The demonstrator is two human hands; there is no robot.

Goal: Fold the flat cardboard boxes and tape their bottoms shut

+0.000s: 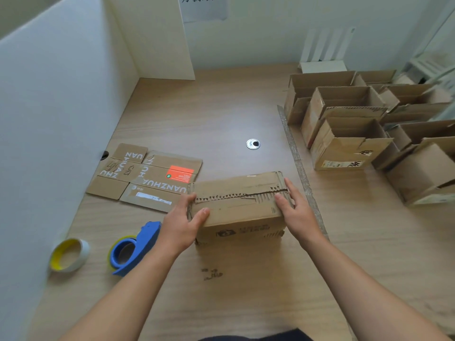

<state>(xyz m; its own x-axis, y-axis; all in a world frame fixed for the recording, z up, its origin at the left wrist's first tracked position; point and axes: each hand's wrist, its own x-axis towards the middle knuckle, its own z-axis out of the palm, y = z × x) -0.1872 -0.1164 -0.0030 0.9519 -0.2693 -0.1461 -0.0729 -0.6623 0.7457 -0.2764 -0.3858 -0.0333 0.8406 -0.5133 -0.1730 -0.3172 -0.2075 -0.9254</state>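
On the table (pixel 221 119), the box (pixel 238 207) is being gripped at nine o'clock by the left hand (pixel 179 227) and pressed at three o'clock by the flat right hand (pixel 298 215).

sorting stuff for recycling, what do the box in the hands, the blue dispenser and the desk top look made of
The box: corrugated cardboard, matte brown; its torn flap edges show fluting. The blue dispenser: likely moulded plastic, smooth and evenly coloured. The desk top: probably wood-look laminate, printed grain with a soft sheen.

Brown folded box (pixel 236 205) mid-table, flaps together (ragged seam), flat cardboard (pixel 147 178) just left.
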